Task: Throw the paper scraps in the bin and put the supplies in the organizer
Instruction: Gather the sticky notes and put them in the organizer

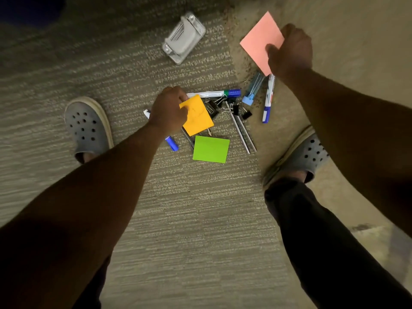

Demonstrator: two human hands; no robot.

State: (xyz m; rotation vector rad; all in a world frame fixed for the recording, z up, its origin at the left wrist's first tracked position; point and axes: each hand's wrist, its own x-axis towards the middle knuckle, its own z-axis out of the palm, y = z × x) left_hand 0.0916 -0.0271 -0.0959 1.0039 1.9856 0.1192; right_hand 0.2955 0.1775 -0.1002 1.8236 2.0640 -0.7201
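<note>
I've got my left hand [169, 110] pinched on the orange paper [197, 115], thumb on top near its left edge, and my right hand [289, 50] clamped on the pink paper [259, 41] at its lower right corner. Both sheets are up off the floor [178, 219], I think; hard to be sure w/ this wide lens.

Handling: scraps are feather-light, floppy, easy to crease, so an edge or corner pinch is enough, no squeeze needed. Flat ones on carpet are awkward to lift; slide a fingertip under a corner first.

The green paper [211, 149] lies flat on the floor just below and right of the left hand, near the orange sheet's lower edge, not touched. Binder clips [223, 107] sit just right of the left hand, partly behind the orange sheet. A blue-capped marker [214, 93] lies just above that hand. Another marker [268, 98] lies directly below the right hand. The grey stapler [184, 37] lies well left of the right hand.

No bin or organizer in view.
</note>
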